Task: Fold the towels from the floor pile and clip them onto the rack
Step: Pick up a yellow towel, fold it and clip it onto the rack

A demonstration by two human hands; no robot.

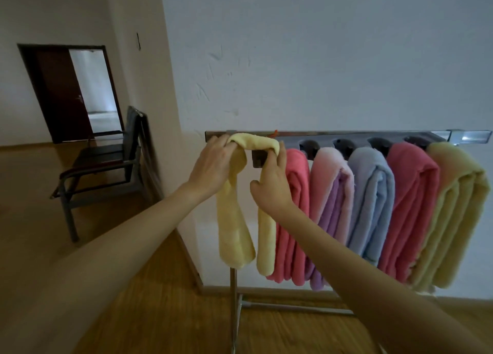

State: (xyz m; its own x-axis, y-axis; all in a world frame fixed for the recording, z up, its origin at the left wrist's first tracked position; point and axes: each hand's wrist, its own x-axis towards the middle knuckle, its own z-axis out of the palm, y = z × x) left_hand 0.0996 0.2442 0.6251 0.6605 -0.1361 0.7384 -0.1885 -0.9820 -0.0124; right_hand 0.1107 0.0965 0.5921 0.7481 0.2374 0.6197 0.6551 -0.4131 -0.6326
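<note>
A folded yellow towel [234, 220] hangs in an arch at the left end of the metal rack [346, 134], both ends dangling down. My left hand [210, 164] grips its top left bend, and my right hand [272, 185] pinches its top right bend next to a dark clip [258, 157]. Several folded towels hang along the rack to the right: a red towel [293, 207], a pink and purple one [330, 209], a blue one [370, 207], another red one [408, 209] and a yellow one [453, 220]. The floor pile is out of view.
A dark metal bench [101, 164] stands on the wooden floor to the left, near a wall corner. An open doorway [90, 92] lies beyond it. The rack's upright post [234, 300] and base bar stand close to the white wall.
</note>
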